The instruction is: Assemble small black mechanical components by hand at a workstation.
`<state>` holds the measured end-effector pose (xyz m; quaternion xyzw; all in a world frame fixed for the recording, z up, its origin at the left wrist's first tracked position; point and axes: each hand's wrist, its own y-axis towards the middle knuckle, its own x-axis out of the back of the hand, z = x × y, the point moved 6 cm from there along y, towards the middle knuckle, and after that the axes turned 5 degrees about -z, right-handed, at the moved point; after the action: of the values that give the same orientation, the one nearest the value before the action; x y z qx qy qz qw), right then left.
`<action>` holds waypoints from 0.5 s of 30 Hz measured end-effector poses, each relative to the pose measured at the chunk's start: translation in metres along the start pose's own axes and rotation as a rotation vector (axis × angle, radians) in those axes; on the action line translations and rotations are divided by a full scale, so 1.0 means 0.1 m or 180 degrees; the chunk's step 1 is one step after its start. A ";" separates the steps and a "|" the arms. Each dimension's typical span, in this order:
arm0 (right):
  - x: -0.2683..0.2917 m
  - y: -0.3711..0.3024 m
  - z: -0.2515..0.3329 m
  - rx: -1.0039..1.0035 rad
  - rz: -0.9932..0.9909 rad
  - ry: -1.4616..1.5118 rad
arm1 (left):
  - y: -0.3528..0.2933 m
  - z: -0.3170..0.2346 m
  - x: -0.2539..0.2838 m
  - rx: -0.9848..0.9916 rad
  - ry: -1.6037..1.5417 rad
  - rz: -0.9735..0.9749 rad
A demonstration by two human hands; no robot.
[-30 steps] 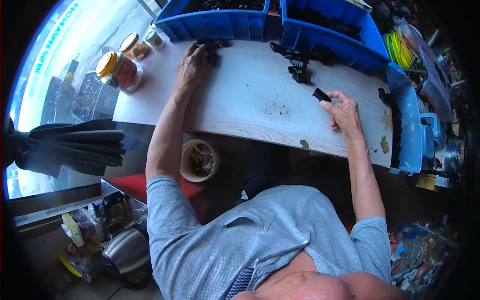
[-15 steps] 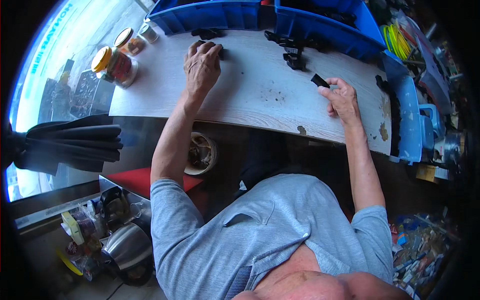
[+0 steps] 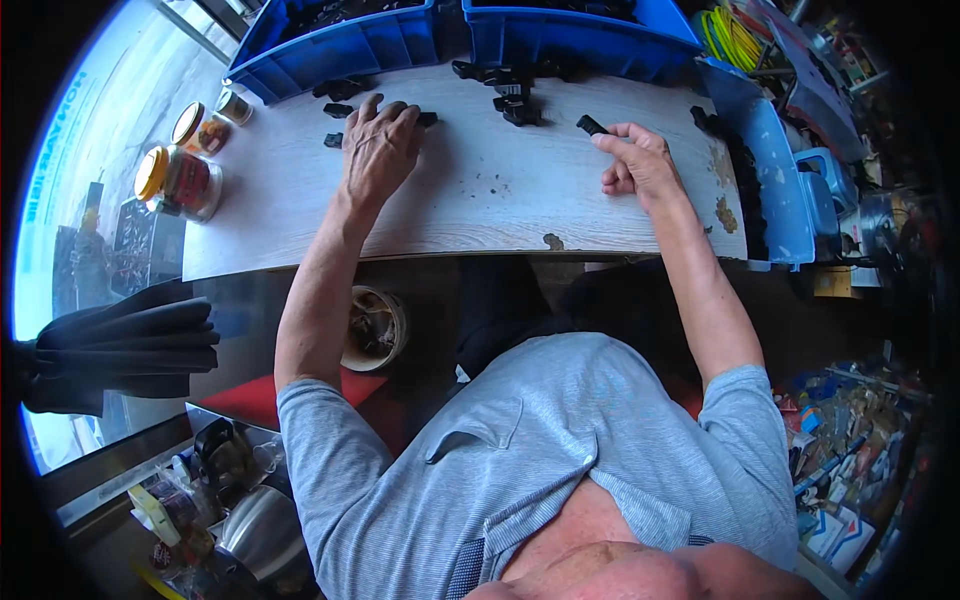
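Note:
My right hand (image 3: 640,165) pinches a short black plastic piece (image 3: 591,125) between thumb and index finger, a little above the table. My left hand (image 3: 382,150) is palm down on the left side of the table, fingers curled. A black part (image 3: 428,119) juts out at its right side, seemingly in its grip, though the fingers hide most of it. Left of that hand lie two small black pieces (image 3: 334,140), with another dark part (image 3: 342,88) behind them. A cluster of black parts (image 3: 517,108) sits at the back middle of the table, between my hands.
Two blue crates (image 3: 345,50) with dark parts stand along the back of the pale table (image 3: 480,215). Lidded jars (image 3: 180,183) stand at the left end. A light blue bin (image 3: 780,180) adjoins the right end. Below the table is a round bucket (image 3: 400,330).
The view has shifted, so the table appears further left. Small black pieces now show left of my left hand. My right hand still holds its black piece, now tilted differently.

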<state>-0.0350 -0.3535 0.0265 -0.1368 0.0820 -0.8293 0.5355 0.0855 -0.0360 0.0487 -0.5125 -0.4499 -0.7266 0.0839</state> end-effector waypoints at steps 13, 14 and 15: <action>1.23 0.45 -0.01 -0.0007 -0.1864 0.0455 | -0.14 -0.18 0.09 0.0487 -0.0414 -0.0375; 1.29 0.43 -0.01 -0.0028 -0.2112 0.0454 | -0.13 -0.22 0.11 0.0458 -0.0414 -0.0416; 1.23 0.43 0.00 0.0022 -0.2017 0.0451 | -0.15 -0.24 0.11 0.0526 -0.0462 -0.0370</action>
<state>-0.0455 -0.4830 0.0313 -0.0956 0.0696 -0.9625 0.2442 0.0559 -0.0410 0.0474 -0.5281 -0.5421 -0.6517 0.0507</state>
